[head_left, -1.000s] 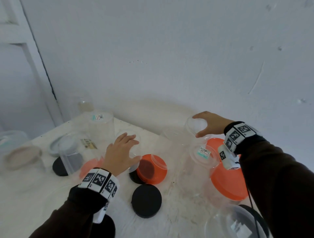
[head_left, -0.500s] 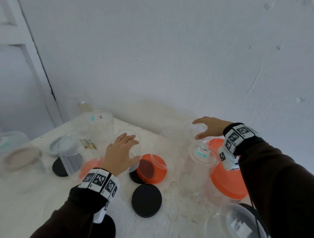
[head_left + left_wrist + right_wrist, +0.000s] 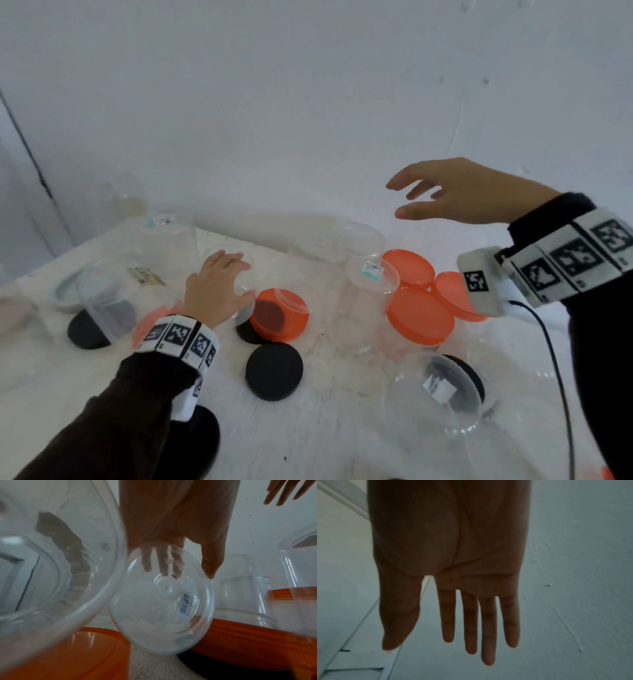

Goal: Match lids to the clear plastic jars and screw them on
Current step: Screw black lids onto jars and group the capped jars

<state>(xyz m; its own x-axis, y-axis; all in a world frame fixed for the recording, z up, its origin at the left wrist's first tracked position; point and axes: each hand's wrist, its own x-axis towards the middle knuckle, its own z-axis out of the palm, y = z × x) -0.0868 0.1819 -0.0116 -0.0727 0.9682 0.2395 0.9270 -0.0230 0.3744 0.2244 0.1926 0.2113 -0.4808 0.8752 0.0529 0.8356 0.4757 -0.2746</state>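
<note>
L hand (image 3: 214, 294) grips a clear jar (image 3: 161, 601) by the orange lid (image 3: 279, 313); R hand (image 3: 459, 192) released, fingers spread, above the bench (image 3: 308, 428).

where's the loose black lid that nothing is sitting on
In the head view the black lid lies flat on the table, centre front, just below the orange lid and right of the left hand.

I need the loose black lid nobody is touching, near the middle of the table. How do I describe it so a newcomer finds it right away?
Start at the left hand on the white table. Just right of it lies an orange lid; the black lid is the flat disc just nearer the camera. Unlike the other black lids, it lies fully uncovered, with no jar on it.
</note>
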